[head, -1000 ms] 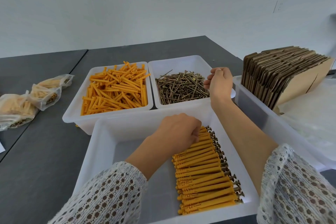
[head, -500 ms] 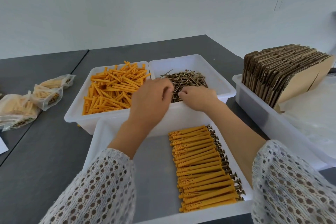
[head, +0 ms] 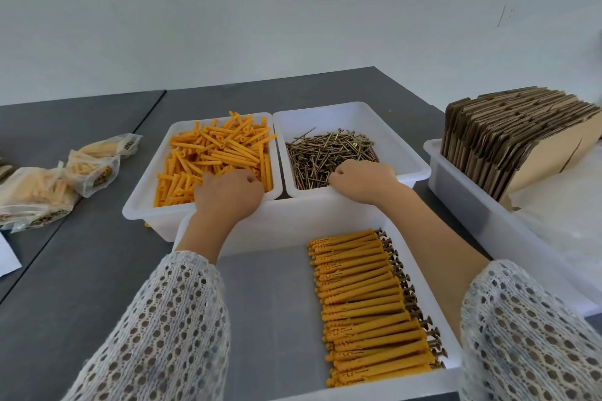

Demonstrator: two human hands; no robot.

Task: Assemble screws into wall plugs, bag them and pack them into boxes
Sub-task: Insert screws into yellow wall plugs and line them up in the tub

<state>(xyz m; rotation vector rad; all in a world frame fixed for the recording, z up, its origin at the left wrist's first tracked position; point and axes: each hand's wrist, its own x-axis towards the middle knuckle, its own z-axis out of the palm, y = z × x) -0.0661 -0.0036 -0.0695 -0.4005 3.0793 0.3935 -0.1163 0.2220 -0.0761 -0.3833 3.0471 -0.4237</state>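
Left hand (head: 228, 194) is down in the left white bin (head: 143, 202), knuckles up, fingers curled into the loose orange wall plugs (head: 215, 153); fingertips hidden, so can't tell if that grip actually holds a plug. Right hand (head: 363, 181) is in the right white bin (head: 407, 153), fingers curled onto the near edge of the brass screw pile (head: 329, 153); again can't tell whether a screw is pinched. The two bins sit side by side, touching, on the dark grey surface (head: 81, 270). In front of them, nearest the camera, a larger white tray (head: 260, 319) holds the assembled plugs with screws (head: 368, 303), laid in one neat row along its right side, orange bodies pointing left, screw heads sticking out on the right. Both forearms reach across this tray; white open-knit sleeves (head: 169, 335) cover them to mid-forearm. Far left on the surface: several clear bags (head: 42, 195) already filled with plug sets, lying in a loose cluster, well apart from the bins. Right side: another white bin (head: 469, 192) holding a stack of flattened cardboard boxes (head: 508, 137) standing on edge, leaning right, with pale plastic sheeting (head: 560, 215) just beside them. A white paper corner (head: 8, 259) shows at the left edge.
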